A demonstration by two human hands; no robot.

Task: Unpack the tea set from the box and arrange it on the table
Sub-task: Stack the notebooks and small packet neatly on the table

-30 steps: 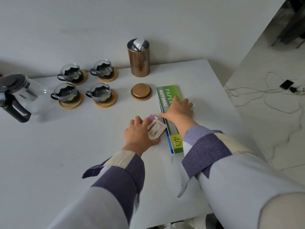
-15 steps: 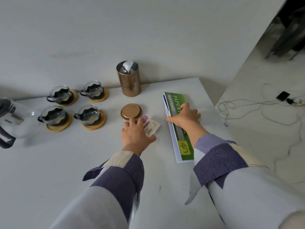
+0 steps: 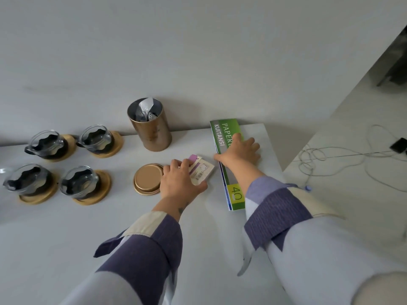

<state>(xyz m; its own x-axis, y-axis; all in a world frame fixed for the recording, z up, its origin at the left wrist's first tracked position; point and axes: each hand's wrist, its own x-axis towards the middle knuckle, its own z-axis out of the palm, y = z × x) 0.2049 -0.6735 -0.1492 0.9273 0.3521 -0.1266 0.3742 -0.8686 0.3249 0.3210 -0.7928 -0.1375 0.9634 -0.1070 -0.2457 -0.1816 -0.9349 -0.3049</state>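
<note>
- left hand (image 3: pixel 179 183) lies on a small packet (image 3: pixel 201 170), fingers bent over it, beside the lid (image 3: pixel 147 178).
- right hand (image 3: pixel 239 150) presses flat on the green book (image 3: pixel 236 195), fingers spread.

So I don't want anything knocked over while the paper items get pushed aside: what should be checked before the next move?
1. Left hand holds the small packet: ok, thumb under, fingers over it.
2. Right hand flat on the green receipt book: ok.
3. Receipt book fully on the table: ok, though close to the right edge.
4. Gold lid clear of the left hand: not ok, they are touching or nearly so.
5. Gold canister upright: ok, open-topped.
6. Four glass cups on coasters: ok.
</note>
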